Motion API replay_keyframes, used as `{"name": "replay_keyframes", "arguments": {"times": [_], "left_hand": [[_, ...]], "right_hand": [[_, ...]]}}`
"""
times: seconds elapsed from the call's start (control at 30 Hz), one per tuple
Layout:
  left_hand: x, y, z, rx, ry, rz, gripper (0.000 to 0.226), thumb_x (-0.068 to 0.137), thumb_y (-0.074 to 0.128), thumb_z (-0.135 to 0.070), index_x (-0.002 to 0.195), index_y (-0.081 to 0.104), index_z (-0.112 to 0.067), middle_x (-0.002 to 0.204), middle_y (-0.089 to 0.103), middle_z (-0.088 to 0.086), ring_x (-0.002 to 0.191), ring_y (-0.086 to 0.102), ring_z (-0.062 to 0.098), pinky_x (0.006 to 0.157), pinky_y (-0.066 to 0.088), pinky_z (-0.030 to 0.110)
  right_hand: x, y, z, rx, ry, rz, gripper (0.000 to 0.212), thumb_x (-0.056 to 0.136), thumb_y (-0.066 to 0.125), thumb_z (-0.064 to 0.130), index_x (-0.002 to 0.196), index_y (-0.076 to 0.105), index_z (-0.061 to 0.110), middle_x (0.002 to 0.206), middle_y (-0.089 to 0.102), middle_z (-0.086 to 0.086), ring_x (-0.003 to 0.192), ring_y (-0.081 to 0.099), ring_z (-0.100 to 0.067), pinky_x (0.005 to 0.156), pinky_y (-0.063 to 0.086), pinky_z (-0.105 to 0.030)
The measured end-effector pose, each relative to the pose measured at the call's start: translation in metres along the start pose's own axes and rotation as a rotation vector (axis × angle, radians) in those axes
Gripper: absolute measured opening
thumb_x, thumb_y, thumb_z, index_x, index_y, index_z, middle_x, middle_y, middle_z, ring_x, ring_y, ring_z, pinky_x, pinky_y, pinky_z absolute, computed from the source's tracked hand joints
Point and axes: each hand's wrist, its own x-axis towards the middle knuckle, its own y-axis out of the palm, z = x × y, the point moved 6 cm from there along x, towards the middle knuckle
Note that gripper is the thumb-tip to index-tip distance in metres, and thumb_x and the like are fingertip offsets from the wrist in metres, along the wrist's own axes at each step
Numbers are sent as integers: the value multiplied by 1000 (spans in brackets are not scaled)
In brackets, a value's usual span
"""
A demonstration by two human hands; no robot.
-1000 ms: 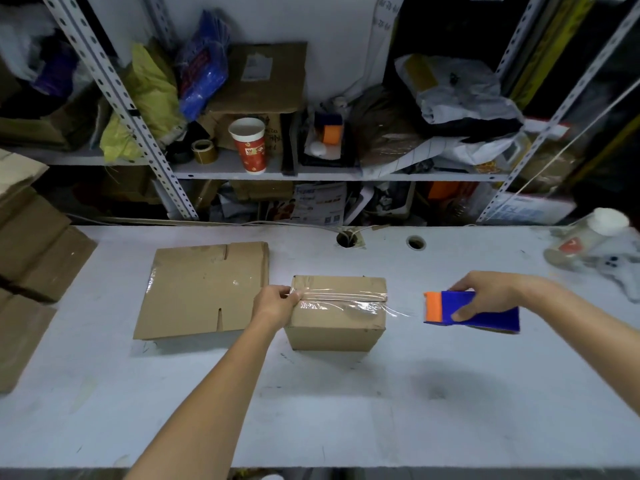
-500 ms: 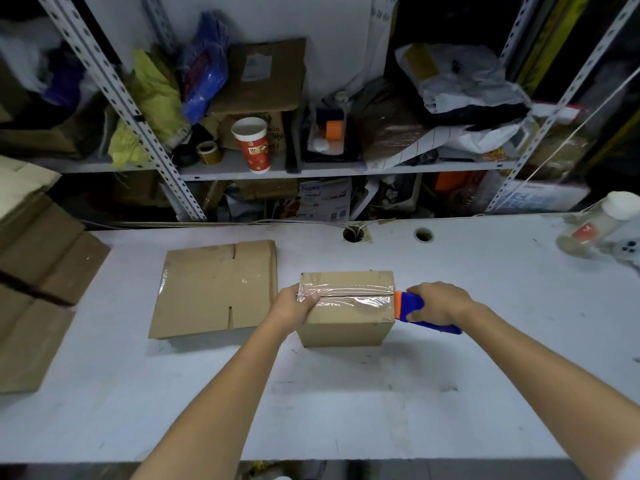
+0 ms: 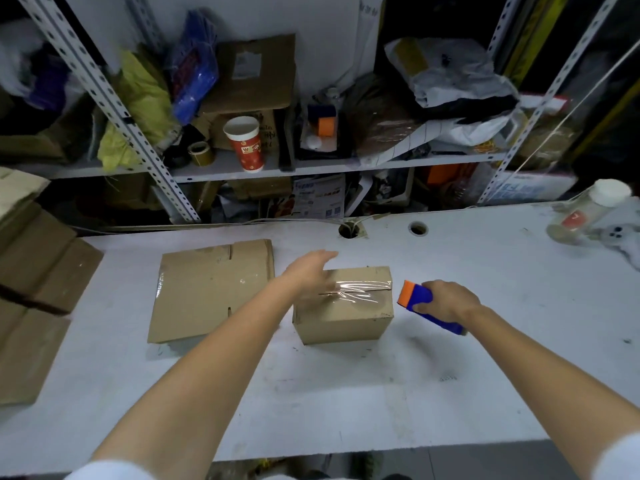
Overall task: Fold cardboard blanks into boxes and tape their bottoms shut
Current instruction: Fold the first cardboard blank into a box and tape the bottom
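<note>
A packing or storage room. Slotted metal shelving [image 3: 114,98] holds bags, cartons and tape rolls [image 3: 200,153]. Flattened cardboard [image 3: 211,289] lies on the white tabletop [image 3: 346,393].

Left hand [image 3: 308,271] blurred; cardboard stack [image 3: 31,289] cut off left edge.

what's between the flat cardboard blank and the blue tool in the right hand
The taped box, with the left hand over its left end, in the head view.

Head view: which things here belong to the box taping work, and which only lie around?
For the job: taped box, tape dispenser in the right hand, left hand at the box's edge, flat blank, stacked cardboard at far left.

Lying about: red paper cup, tape roll on the shelf, white-lidded jar, yellow bag.
</note>
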Motion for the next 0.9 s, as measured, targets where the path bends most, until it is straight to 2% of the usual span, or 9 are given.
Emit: {"name": "replay_keyframes", "arguments": {"times": [0.1, 0.2, 0.27, 0.33, 0.4, 0.47, 0.57, 0.73, 0.9], "left_hand": [[8, 11, -9, 134, 20, 177, 87, 86, 72, -47, 156, 25, -30, 158, 36, -2, 142, 37, 24, 115, 33, 41], [7, 9, 5, 155, -62, 145, 88, 84, 67, -59, 156, 24, -31, 155, 41, -1, 137, 42, 27, 109, 38, 40], [0, 4, 22, 133, -159, 103, 93, 84, 61, -67, 158, 16, -32, 155, 41, 3, 134, 45, 31, 106, 41, 40], [-11, 3, 39, -26, -243, 93, 91, 87, 60, -64, 158, 13, -29, 153, 43, 6, 130, 49, 32, 103, 44, 40], [-25, 10, 52, -317, -303, 118, 80, 91, 65, -52, 154, 20, -30, 145, 50, 4, 122, 55, 31, 92, 50, 41], [-38, 21, 61, -549, -343, 124, 73, 90, 69, -45, 149, 26, -35, 130, 59, 1, 107, 63, 26, 77, 58, 43], [-52, 34, 61, -719, -355, 98, 70, 91, 70, -37, 147, 28, -40, 103, 68, 1, 85, 67, 19, 67, 60, 37], [-62, 48, 46, -824, -346, 65, 68, 91, 68, -41, 147, 28, -43, 110, 69, -1, 94, 69, 19, 72, 60, 37], [-57, 38, 49, -633, -279, -58, 69, 93, 64, -45, 151, 31, -31, 136, 57, 4, 118, 58, 25, 91, 52, 36]], "right_hand": [[-5, -2, -8, 135, 24, -47, 62, 88, 65, 53, 141, 47, 26, 123, 62, -1, 99, 61, -23, 75, 55, -34], [-11, -1, -9, 228, 22, -84, 69, 88, 66, 53, 147, 41, 27, 130, 60, -2, 105, 60, -24, 74, 50, -31], [-13, -4, -7, 268, 5, -109, 68, 88, 66, 53, 147, 43, 27, 129, 62, -1, 104, 60, -23, 77, 50, -32], [-16, -10, -2, 311, -10, -131, 65, 89, 66, 51, 145, 45, 27, 125, 63, 0, 101, 61, -22, 79, 52, -34], [-18, -17, 6, 353, -37, -143, 63, 90, 66, 49, 145, 45, 26, 122, 63, 0, 100, 61, -22, 82, 55, -37], [-20, -25, 18, 390, -87, -156, 61, 90, 67, 47, 144, 47, 27, 117, 63, 1, 99, 62, -21, 83, 56, -39], [-24, -37, 42, 461, -178, -152, 61, 90, 69, 46, 144, 47, 29, 115, 62, 4, 96, 62, -19, 81, 57, -37], [-31, -47, 80, 409, -279, -121, 69, 87, 71, 51, 147, 42, 33, 127, 59, 2, 102, 60, -19, 79, 57, -34], [-43, -51, 107, 407, -377, -61, 67, 86, 73, 48, 145, 44, 38, 125, 60, 5, 102, 61, -15, 80, 56, -30]]}}
